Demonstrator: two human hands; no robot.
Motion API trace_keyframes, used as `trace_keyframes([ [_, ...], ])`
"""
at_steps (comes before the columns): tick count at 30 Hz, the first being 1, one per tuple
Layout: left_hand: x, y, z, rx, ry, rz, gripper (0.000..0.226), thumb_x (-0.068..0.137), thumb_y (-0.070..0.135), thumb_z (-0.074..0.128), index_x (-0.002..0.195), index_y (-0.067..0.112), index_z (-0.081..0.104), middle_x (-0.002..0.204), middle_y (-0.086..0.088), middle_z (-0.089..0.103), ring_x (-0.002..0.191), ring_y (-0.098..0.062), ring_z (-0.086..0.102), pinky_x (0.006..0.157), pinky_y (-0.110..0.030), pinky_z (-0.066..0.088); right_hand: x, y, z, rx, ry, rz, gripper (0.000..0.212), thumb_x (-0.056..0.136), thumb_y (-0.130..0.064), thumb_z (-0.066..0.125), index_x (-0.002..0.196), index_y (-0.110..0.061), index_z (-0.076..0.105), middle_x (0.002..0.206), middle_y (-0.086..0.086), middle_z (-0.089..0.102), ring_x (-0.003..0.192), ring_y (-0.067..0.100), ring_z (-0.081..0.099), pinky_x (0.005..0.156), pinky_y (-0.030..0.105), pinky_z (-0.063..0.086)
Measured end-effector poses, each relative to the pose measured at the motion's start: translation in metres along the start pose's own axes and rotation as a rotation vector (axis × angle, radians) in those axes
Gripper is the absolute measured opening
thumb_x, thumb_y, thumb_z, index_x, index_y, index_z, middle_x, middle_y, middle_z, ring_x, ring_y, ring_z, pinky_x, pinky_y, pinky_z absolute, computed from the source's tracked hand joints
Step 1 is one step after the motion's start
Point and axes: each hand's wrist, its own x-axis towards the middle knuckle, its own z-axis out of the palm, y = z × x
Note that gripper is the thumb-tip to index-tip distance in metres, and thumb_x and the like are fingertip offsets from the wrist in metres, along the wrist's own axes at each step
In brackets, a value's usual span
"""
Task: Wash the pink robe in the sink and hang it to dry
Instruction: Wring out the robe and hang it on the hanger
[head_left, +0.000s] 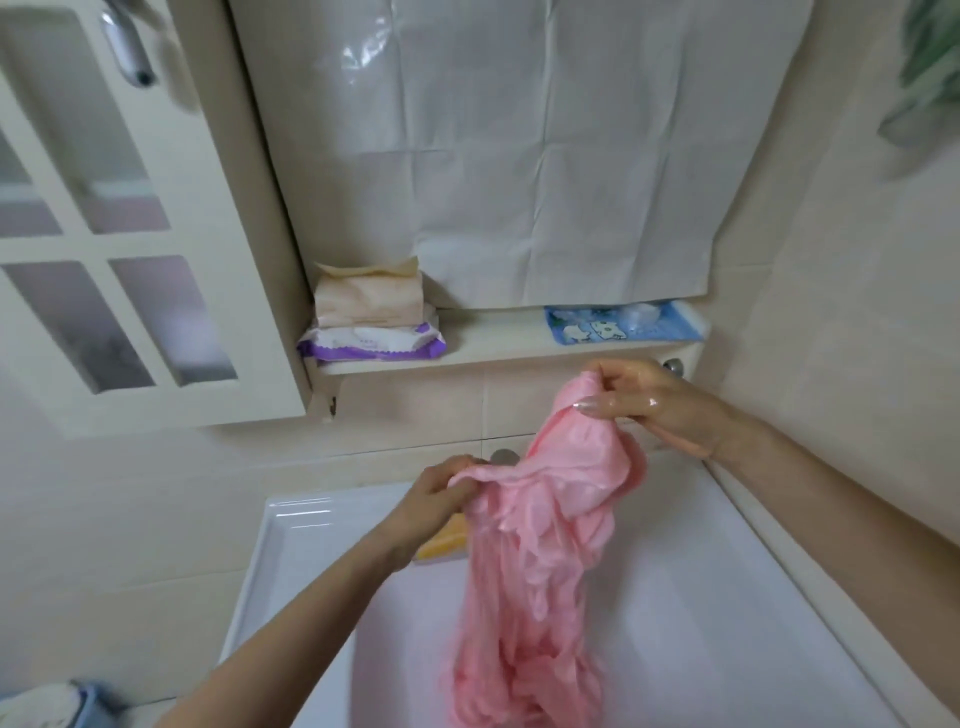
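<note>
The wet pink robe (540, 561) hangs bunched above the white sink (291, 530), its lower part reaching down into the basin. My left hand (436, 493) grips the robe's upper edge on the left. Higher and to the right, my wet right hand (644, 405) pinches another part of the top edge. The faucet is mostly hidden behind the cloth; only a metal knob (504, 457) shows.
A yellow soap bar (441, 540) lies on the sink's back rim behind my left wrist. A shelf (493, 343) above carries tissue packs (369, 322) and a blue tray (618, 322). A white cabinet (130, 234) stands left; a blue item (93, 701) sits bottom left.
</note>
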Motion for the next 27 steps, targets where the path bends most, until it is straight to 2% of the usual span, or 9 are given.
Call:
trace_keyframes([
  [2, 0.002, 0.02, -0.01, 0.016, 0.075, 0.049, 0.034, 0.081, 0.033, 0.048, 0.082, 0.001, 0.058, 0.076, -0.003, 0.053, 0.073, -0.013, 0.049, 0.072, -0.033, 0.04, -0.002, 0.0, -0.006, -0.05, 0.068, 0.009, 0.035, 0.069, -0.018, 0.079, 0.08, 0.005, 0.055, 0.077, 0.005, 0.058, 0.077, 0.012, 0.056, 0.072, 0.018, 0.047],
  [6, 0.008, 0.058, -0.022, 0.051, 0.195, 0.148, 0.032, 0.098, 0.021, 0.042, 0.09, 0.001, 0.066, 0.083, -0.012, 0.068, 0.075, -0.015, 0.061, 0.071, -0.03, 0.047, -0.004, 0.002, -0.014, -0.197, 0.194, -0.04, 0.099, 0.057, -0.061, 0.078, 0.1, 0.022, 0.047, 0.086, 0.01, 0.048, 0.082, 0.017, 0.048, 0.071, 0.019, 0.047],
  [8, 0.012, 0.073, -0.025, 0.038, 0.228, 0.169, 0.035, 0.1, 0.02, 0.04, 0.091, -0.001, 0.066, 0.085, -0.013, 0.068, 0.075, -0.017, 0.063, 0.072, -0.031, 0.049, -0.004, 0.001, -0.017, -0.264, 0.234, -0.065, 0.09, 0.061, -0.062, 0.075, 0.095, 0.018, 0.05, 0.084, 0.016, 0.049, 0.079, 0.016, 0.05, 0.072, 0.023, 0.047],
  [10, 0.017, 0.088, -0.026, 0.037, 0.271, 0.175, 0.032, 0.099, 0.026, 0.043, 0.092, 0.001, 0.062, 0.084, -0.008, 0.062, 0.076, -0.016, 0.058, 0.075, -0.032, 0.048, -0.003, -0.003, -0.018, -0.254, 0.284, -0.059, 0.055, 0.082, -0.038, 0.071, 0.089, 0.013, 0.052, 0.082, 0.013, 0.053, 0.075, 0.015, 0.05, 0.068, 0.025, 0.047],
  [12, 0.023, 0.098, -0.031, 0.007, 0.291, 0.192, 0.028, 0.094, 0.033, 0.051, 0.083, 0.01, 0.062, 0.079, -0.003, 0.057, 0.076, -0.017, 0.052, 0.073, -0.035, 0.045, 0.0, -0.007, -0.021, -0.242, 0.355, -0.081, 0.038, 0.089, -0.024, 0.065, 0.085, 0.01, 0.049, 0.079, 0.011, 0.051, 0.073, 0.017, 0.046, 0.066, 0.032, 0.04],
  [15, 0.027, 0.105, -0.042, -0.021, 0.293, 0.213, 0.027, 0.093, 0.032, 0.053, 0.075, 0.017, 0.066, 0.07, 0.0, 0.064, 0.069, -0.016, 0.056, 0.072, -0.035, 0.046, -0.001, -0.019, -0.026, -0.195, 0.437, -0.102, 0.031, 0.089, -0.022, 0.065, 0.088, 0.007, 0.054, 0.079, 0.01, 0.055, 0.072, 0.015, 0.048, 0.064, 0.029, 0.034],
  [20, 0.03, 0.11, -0.05, -0.042, 0.317, 0.205, 0.033, 0.097, 0.028, 0.05, 0.074, 0.01, 0.065, 0.059, 0.001, 0.062, 0.057, -0.014, 0.054, 0.066, -0.032, 0.042, 0.0, -0.041, -0.025, -0.152, 0.411, -0.144, 0.019, 0.09, -0.018, 0.062, 0.089, 0.001, 0.06, 0.072, 0.006, 0.049, 0.061, 0.007, 0.045, 0.052, 0.019, 0.035],
  [23, 0.031, 0.111, -0.054, 0.002, 0.301, 0.199, 0.04, 0.097, 0.037, 0.048, 0.074, 0.009, 0.064, 0.06, 0.003, 0.063, 0.059, -0.013, 0.056, 0.068, -0.031, 0.045, 0.004, -0.049, -0.028, -0.106, 0.42, -0.144, 0.026, 0.09, -0.018, 0.063, 0.09, 0.007, 0.058, 0.075, 0.01, 0.048, 0.068, 0.015, 0.045, 0.058, 0.025, 0.036],
  [27, 0.035, 0.116, -0.051, 0.058, 0.31, 0.24, 0.05, 0.09, 0.053, 0.053, 0.07, 0.007, 0.054, 0.062, -0.006, 0.052, 0.061, -0.016, 0.05, 0.067, -0.032, 0.042, 0.013, -0.053, -0.027, -0.635, 0.444, -0.114, 0.042, 0.082, -0.039, 0.07, 0.09, -0.001, 0.055, 0.081, 0.003, 0.055, 0.075, 0.015, 0.048, 0.066, 0.031, 0.037],
])
